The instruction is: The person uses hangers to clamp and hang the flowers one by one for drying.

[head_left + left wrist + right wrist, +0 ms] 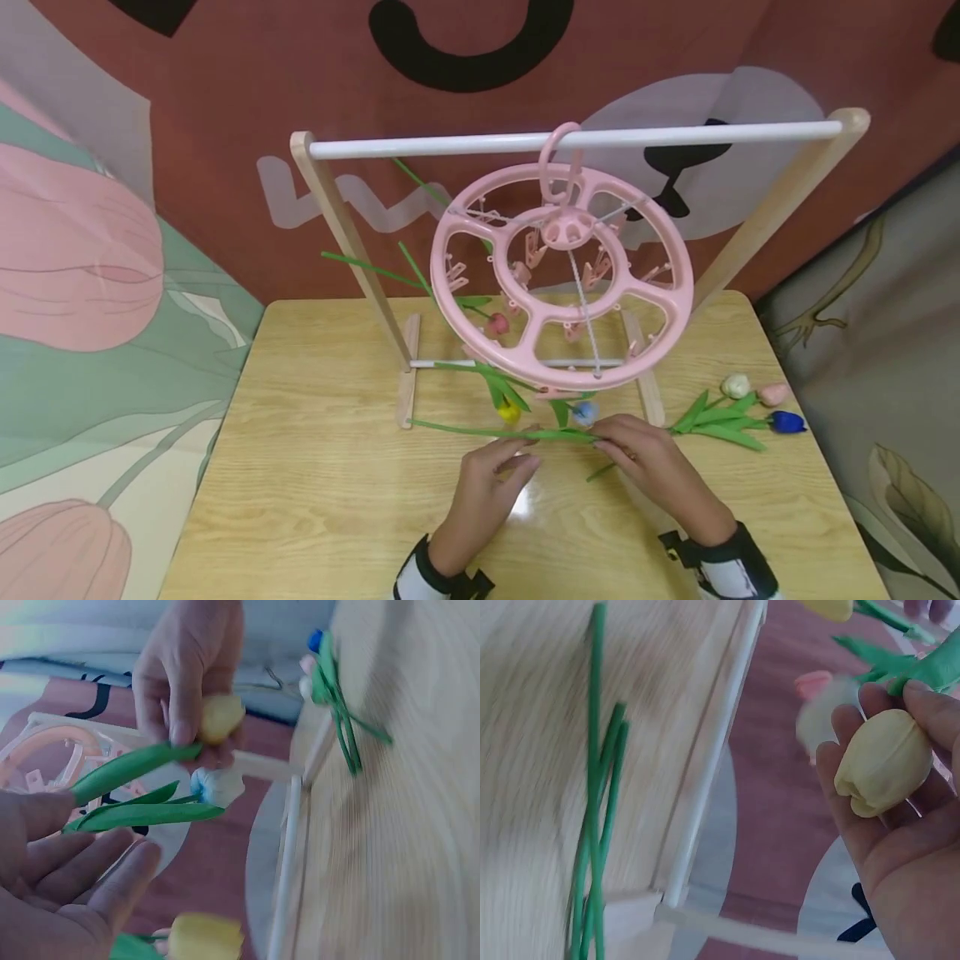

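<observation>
A pale yellow artificial tulip (885, 761) with green leaves spans my two hands above the table. Its bloom lies against the fingers of my right hand (660, 467), whose thumb and fingertips pinch the top of the stem. In the head view the bloom is hidden by that hand. My left hand (487, 487) holds the leafy part lightly at its fingertips, the other fingers loose below. The bare stem (465, 430) runs on to the left. Just beyond are a yellow tulip (508, 410) and a light blue tulip (584, 412).
A pink round hanger (529, 342) with clothespins hangs from the white rod (420, 147) of a wooden stand. A reddish tulip (497, 323) shows behind its rim. White (736, 386), pink (772, 394) and dark blue (787, 422) tulips lie on the table (300, 467) at right.
</observation>
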A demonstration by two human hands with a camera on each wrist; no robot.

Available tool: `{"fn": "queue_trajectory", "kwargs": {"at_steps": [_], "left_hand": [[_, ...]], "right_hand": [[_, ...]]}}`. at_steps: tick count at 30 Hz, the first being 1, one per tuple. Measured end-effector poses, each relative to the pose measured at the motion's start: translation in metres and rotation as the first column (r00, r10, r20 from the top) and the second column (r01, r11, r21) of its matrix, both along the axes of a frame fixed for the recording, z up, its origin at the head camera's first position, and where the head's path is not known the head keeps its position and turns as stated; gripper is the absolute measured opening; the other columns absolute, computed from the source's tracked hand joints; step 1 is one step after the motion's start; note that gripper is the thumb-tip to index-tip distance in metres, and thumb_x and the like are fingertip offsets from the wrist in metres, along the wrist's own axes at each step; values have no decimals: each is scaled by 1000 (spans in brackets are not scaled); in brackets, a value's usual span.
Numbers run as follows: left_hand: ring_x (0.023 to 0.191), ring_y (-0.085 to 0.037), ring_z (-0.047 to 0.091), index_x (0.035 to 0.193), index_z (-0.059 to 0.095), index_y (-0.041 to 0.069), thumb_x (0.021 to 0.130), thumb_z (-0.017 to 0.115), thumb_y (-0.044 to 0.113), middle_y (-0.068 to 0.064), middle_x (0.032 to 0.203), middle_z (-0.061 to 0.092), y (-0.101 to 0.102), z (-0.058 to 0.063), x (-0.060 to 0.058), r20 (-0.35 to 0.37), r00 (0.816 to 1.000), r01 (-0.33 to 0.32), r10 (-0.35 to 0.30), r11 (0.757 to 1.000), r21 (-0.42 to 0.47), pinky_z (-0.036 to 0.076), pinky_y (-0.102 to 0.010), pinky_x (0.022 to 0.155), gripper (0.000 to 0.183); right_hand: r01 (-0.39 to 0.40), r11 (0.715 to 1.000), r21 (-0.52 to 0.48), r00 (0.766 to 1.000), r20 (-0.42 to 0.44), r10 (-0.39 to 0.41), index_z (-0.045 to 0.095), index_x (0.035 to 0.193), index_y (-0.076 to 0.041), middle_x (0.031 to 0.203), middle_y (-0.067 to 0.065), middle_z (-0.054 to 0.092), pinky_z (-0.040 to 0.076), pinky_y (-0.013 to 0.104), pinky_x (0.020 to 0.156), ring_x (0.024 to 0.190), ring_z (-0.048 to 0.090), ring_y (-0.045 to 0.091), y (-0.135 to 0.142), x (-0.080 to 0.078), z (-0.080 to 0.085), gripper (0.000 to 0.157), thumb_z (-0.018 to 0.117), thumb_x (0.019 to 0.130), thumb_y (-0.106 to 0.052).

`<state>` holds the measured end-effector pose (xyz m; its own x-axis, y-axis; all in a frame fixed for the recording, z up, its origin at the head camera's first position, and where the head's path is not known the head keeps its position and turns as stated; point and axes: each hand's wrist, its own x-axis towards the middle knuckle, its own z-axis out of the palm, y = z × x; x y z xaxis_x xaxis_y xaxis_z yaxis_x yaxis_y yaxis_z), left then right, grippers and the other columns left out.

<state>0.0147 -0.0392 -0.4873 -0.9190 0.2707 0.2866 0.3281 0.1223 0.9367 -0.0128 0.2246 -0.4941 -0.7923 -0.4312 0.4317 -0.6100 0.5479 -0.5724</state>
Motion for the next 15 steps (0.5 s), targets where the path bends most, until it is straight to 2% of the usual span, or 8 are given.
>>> {"fn": "queue_trajectory", "kwargs": {"at_steps": [3, 7, 9, 11, 13, 15], "left_hand": [[123, -30, 67, 123, 69, -10, 97, 68, 0, -24, 131, 68, 8, -2, -4, 70, 998, -10, -4, 979, 202, 61, -33, 93, 28], [123, -22, 68, 129, 63, -13, 97, 65, -4, -30, 126, 68, 18, -4, -7, 126, 992, -28, -24, 919, 393, 59, -33, 97, 33], [118, -22, 70, 129, 61, -17, 97, 63, -7, -35, 121, 68, 22, -4, -7, 115, 993, -25, -34, 881, 473, 59, -33, 97, 33], [114, -22, 73, 128, 58, -21, 97, 61, -10, -41, 114, 66, 26, -4, -7, 70, 997, -11, -30, 850, 527, 61, -35, 95, 32], [110, -21, 74, 125, 58, -23, 98, 60, -11, -43, 109, 65, 29, -4, -7, 23, 1000, 0, -15, 836, 549, 62, -35, 92, 30], [109, -19, 74, 123, 60, -22, 97, 59, -12, -43, 105, 65, 30, -5, -7, -10, 1000, 0, 6, 840, 543, 63, -34, 89, 28]], "right_hand": [[-25, 998, -50, 999, 30, 26, 75, 109, -18, 106, -1, 76, 56, 9, 77, 90, 71, 9, -9, 0, 2, 39, 80, 81, 9], [-74, 991, -114, 993, 78, 84, 75, 111, -17, 105, -1, 75, 56, 11, 66, 79, 67, 5, -20, 1, 4, 35, 76, 86, 8], [-93, 987, -127, 990, 91, 105, 74, 111, -17, 104, -2, 75, 56, 11, 64, 76, 66, 4, -24, 2, 4, 33, 75, 88, 6], [-101, 987, -129, 990, 86, 113, 74, 112, -16, 105, -1, 75, 56, 10, 67, 78, 67, 6, -27, 3, 5, 32, 76, 87, 5], [-88, 990, -110, 993, 66, 95, 74, 114, -15, 108, 0, 75, 56, 9, 78, 86, 70, 10, -27, 4, 6, 35, 78, 85, 4], [-61, 994, -88, 997, 46, 65, 73, 117, -15, 113, 1, 74, 52, 8, 90, 97, 70, 15, -23, 6, 7, 40, 80, 83, 5]]}}
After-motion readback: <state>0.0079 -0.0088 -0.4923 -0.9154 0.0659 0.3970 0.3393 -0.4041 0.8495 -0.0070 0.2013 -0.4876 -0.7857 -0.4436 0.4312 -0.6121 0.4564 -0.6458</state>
